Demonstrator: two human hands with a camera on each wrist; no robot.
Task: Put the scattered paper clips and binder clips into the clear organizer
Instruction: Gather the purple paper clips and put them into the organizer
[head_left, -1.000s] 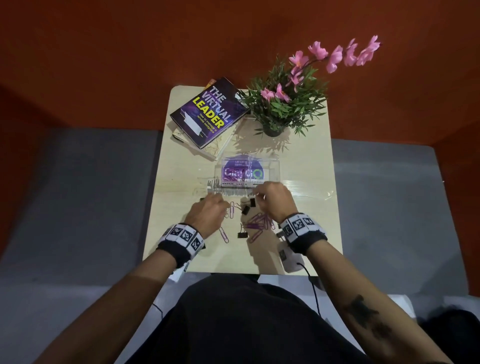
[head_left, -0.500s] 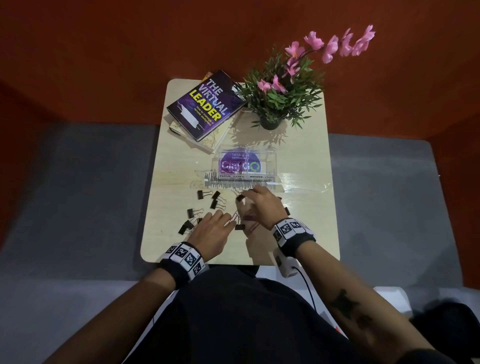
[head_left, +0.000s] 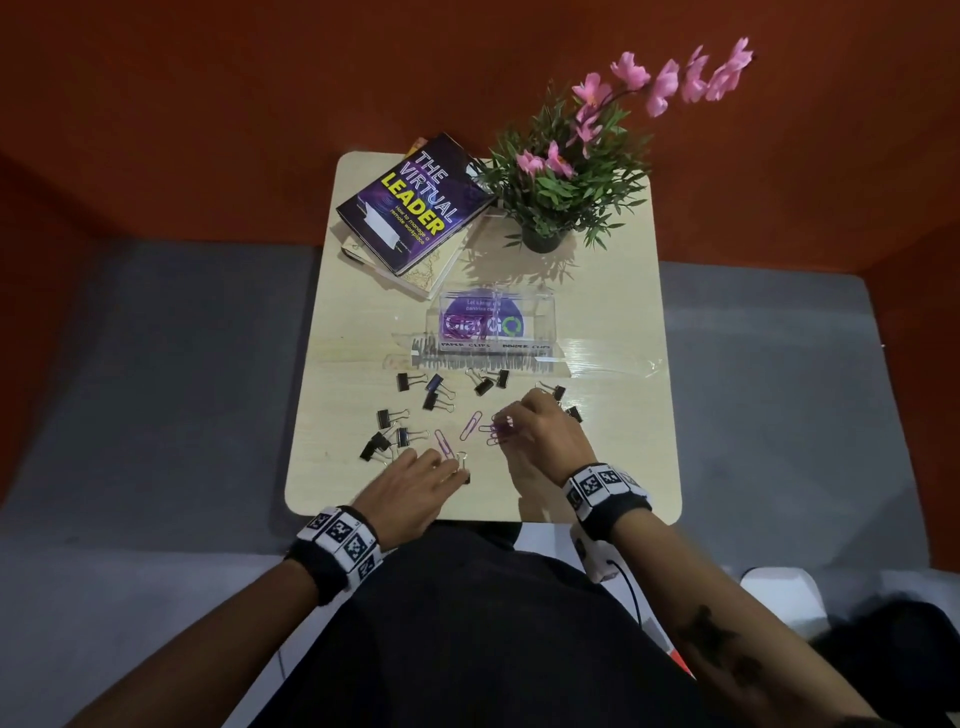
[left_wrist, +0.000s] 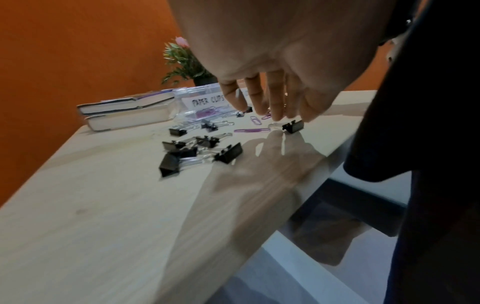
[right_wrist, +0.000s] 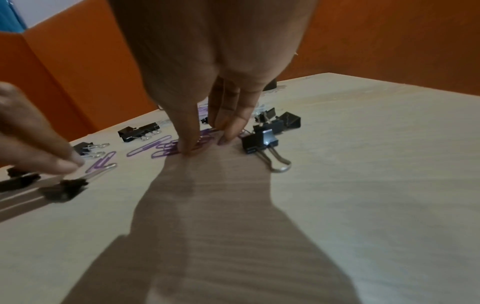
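Observation:
The clear organizer (head_left: 537, 312) stands mid-table, labelled for paper clips and binder clips; some purple clips (left_wrist: 207, 112) lie in its left part. Black binder clips (head_left: 387, 418) are scattered before it, mostly to the left. Loose purple paper clips (head_left: 470, 426) lie in the middle. My right hand (head_left: 511, 423) arches over a small pile of purple paper clips (right_wrist: 166, 151), thumb and fingertips (right_wrist: 227, 135) pressing down on them. My left hand (head_left: 447, 467) hovers near the front edge with straight fingers, its tips beside the wire handle of one binder clip (left_wrist: 293, 126).
Two stacked books (head_left: 410, 202) lie at the back left and a potted plant (head_left: 561, 176) with pink flowers at the back right. A clear plastic strip (head_left: 602, 361) lies on the wooden table (head_left: 613, 441) beside the organizer. More binder clips (right_wrist: 259, 139) sit right of my right hand.
My left hand has drawn back toward the front edge, uncovering the binder clips on the left. My right hand has come back from the organizer's front to the purple paper clips.

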